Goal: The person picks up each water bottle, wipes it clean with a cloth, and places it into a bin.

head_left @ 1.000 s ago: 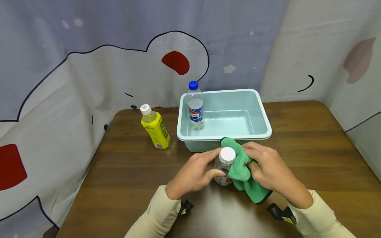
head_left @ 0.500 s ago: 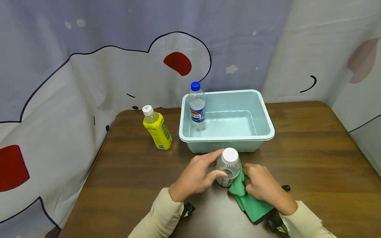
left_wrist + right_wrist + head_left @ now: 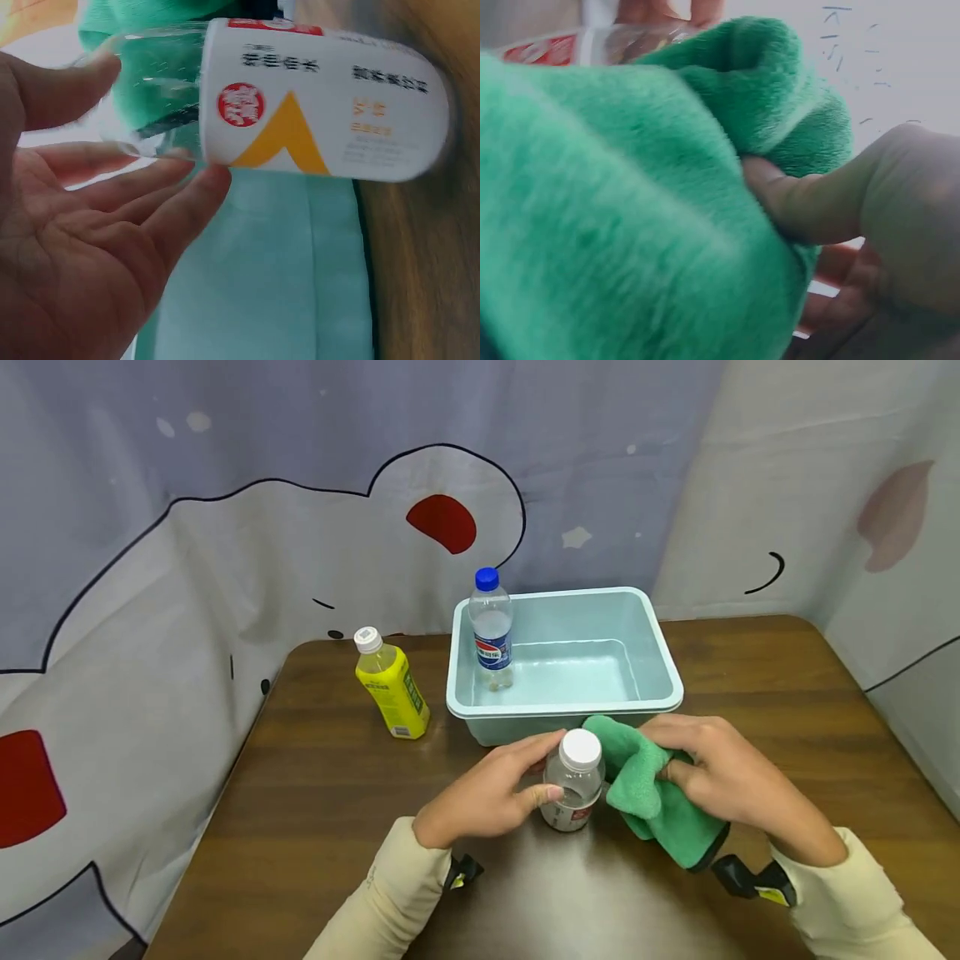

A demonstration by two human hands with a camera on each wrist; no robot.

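Observation:
A clear bottle (image 3: 572, 785) with a white cap stands upright on the table, near the front of the basin. My left hand (image 3: 491, 793) grips it from the left, thumb on the near side and fingers behind. In the left wrist view its white label (image 3: 322, 105) carries a red round mark and an orange peak. My right hand (image 3: 723, 768) holds a bunched green cloth (image 3: 645, 785) to the bottle's right. The right wrist view shows the thumb pressed into the folds of the cloth (image 3: 652, 195); the other fingers are partly hidden behind it.
Behind the hands sits a pale blue plastic basin (image 3: 570, 708). Inside its left end stands a clear bottle with a blue cap (image 3: 492, 635). A yellow-labelled bottle (image 3: 393, 693) stands on the wooden table (image 3: 337, 827), left of the basin. A printed curtain (image 3: 300, 552) hangs behind.
The right hand drew the cloth down and toward the person along the bottle's right side, then rose again and moved out to the right. The left hand and its bottle stay nearly in place.

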